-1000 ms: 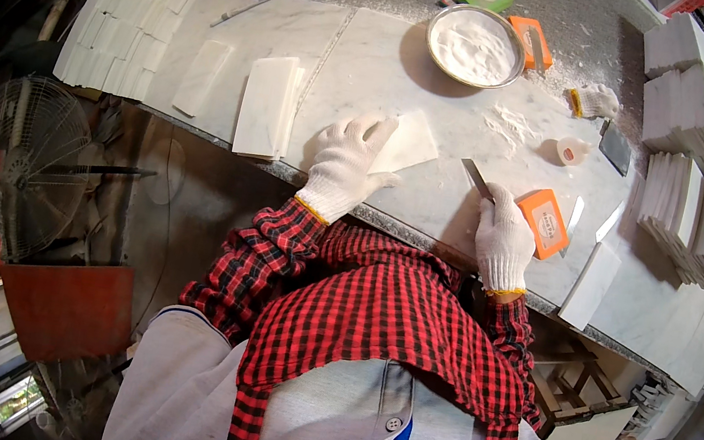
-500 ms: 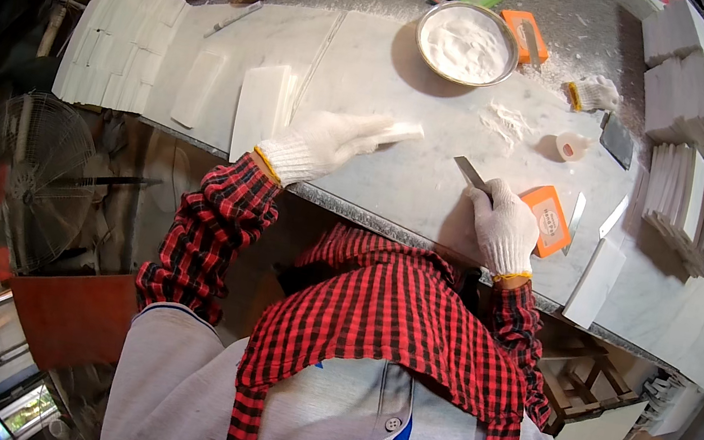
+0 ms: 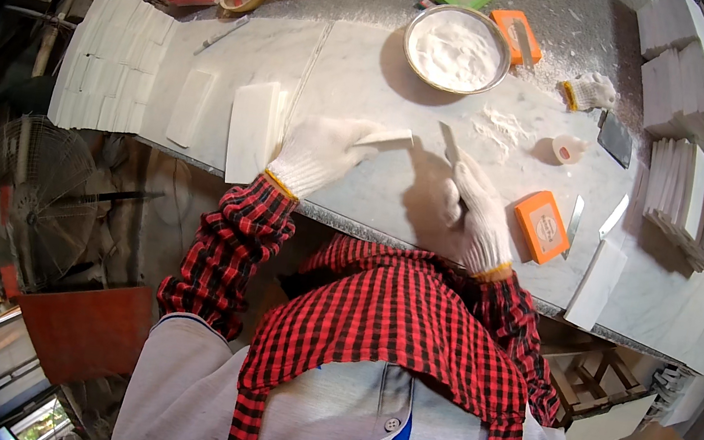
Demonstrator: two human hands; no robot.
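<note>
My left hand, in a white knit glove, is closed on a thin white strip and holds it just over the marble tabletop. Facing it from the right, my gloved right hand grips a flat metal blade that points up and left. A small gap separates the blade from the strip's end. Beyond both hands stands a round metal bowl filled with white powder. Some loose white powder lies on the marble near the bowl.
Flat white pieces lie left of my left hand, by a stacked white row. An orange box, a knife and a white-handled blade lie to the right. Tall white stacks border the right side.
My right hand has moved up and left, bringing the blade nearer to the white strip. My left hand has shifted slightly and still holds the strip.
</note>
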